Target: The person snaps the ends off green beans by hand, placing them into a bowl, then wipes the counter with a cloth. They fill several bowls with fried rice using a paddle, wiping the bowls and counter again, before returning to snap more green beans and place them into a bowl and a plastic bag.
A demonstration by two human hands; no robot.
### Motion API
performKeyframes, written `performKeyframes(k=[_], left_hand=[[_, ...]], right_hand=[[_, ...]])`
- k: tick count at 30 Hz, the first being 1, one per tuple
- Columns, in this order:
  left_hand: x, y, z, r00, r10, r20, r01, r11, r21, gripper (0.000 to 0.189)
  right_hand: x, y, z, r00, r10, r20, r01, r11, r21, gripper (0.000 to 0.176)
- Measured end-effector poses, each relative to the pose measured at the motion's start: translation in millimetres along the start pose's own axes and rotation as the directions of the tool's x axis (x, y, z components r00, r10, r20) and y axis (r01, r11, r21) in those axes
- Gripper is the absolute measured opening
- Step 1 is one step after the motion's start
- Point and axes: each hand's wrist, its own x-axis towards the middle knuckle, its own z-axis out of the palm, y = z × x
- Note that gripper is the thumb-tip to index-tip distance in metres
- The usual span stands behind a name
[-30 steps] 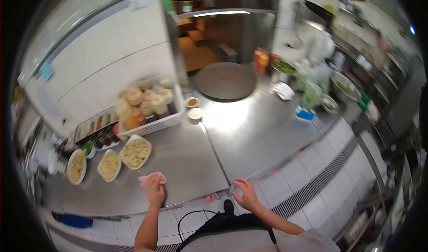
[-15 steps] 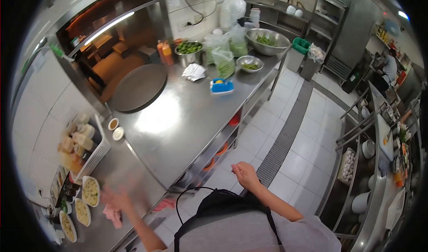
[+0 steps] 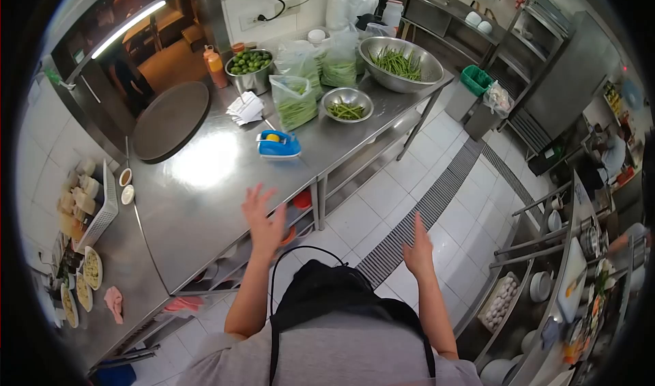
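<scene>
My left hand [image 3: 265,221] is raised near the front edge of the steel table [image 3: 205,205], its fingers spread and nothing in it. Nearest to it on the table is a blue tape dispenser [image 3: 280,147] with a yellow core. My right hand [image 3: 418,248] hangs over the aisle floor, holding nothing, with one finger stretched forward and the thumb apart. Beyond the dispenser are a small metal bowl [image 3: 347,105] of green beans, a larger bowl [image 3: 437,70] of long beans and a plastic bag [image 3: 293,105] of cut greens.
White paper slips [image 3: 244,108], a pot of green limes [image 3: 250,68] and a round brown tray [image 3: 170,121] lie farther back. Oval dishes of food [image 3: 93,268] and a pink cloth [image 3: 114,304] sit at left. A floor drain [image 3: 423,212] runs along the aisle; a co-worker [image 3: 613,155] stands far right.
The view has swung right and nearer the beans. My left hand has left the area beside the pink cloth and risen, fingers spread. My right hand has gone from curled to finger extended.
</scene>
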Motion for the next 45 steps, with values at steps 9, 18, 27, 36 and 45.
performKeyframes(k=[9,18,27,36,45], left_hand=[[76.1,83.2,133.4,0.934,0.204,0.294,-0.127,0.957,-0.261,0.033],[120.8,133.7,193.9,0.812,0.364,0.456,-0.134,0.877,-0.461,0.026],[152.7,147.6,273.6,0.977,0.058,0.203,-0.007,0.970,-0.244,0.028],[279.4,194.1,355.6,0.988,0.138,0.069,-0.122,0.973,-0.198,0.025],[402.9,188.0,434.5,0.916,0.045,0.399,-0.096,0.990,0.108,0.027]], right_hand=[[145.2,73.7,61.7,0.935,0.176,0.308,-0.280,0.899,0.336,0.033],[311.7,107.0,73.8,0.979,-0.087,-0.184,0.141,0.943,0.301,0.009],[578.0,108.6,126.8,0.838,-0.541,0.067,0.493,0.804,0.334,0.018],[638.5,117.8,171.6,0.385,-0.677,0.627,0.743,0.630,0.225,0.017],[655.5,92.8,118.1,0.426,-0.905,0.016,0.758,0.366,0.539,0.011]])
